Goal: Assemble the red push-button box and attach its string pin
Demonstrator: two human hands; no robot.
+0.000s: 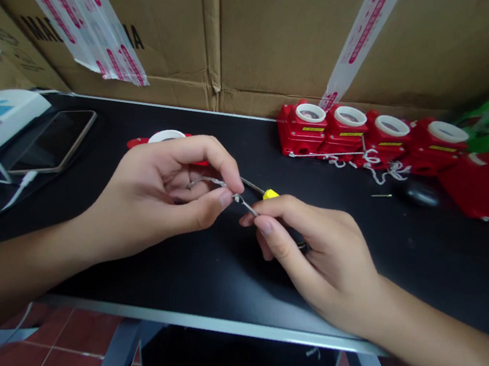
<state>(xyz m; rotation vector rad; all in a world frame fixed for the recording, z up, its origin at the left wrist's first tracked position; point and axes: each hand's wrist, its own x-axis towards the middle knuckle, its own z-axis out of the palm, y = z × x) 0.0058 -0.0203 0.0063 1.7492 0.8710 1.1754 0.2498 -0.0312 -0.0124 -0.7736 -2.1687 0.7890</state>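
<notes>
In the middle of the black table, my left hand (176,186) is closed, thumb and forefinger pinching a thin whitish cord (213,181) close to its knotted end. The knot meets a slim metal rod (248,207), pinched between the thumb and forefinger of my right hand (312,246). Behind my right hand shows a screwdriver (270,195) with a yellow collar and a thin shaft; its handle is mostly hidden, and I cannot tell whether it is held or lies on the table. A red device with a white ring (167,135) sits partly hidden behind my left hand.
Several red boxes (305,136) with white round rims and white cords (379,165) line the back right. Near them lie a small pin (381,195) and a dark rounded object (421,194). A phone (54,140) and a white power strip (3,127) are left. Cardboard (273,36) stands behind.
</notes>
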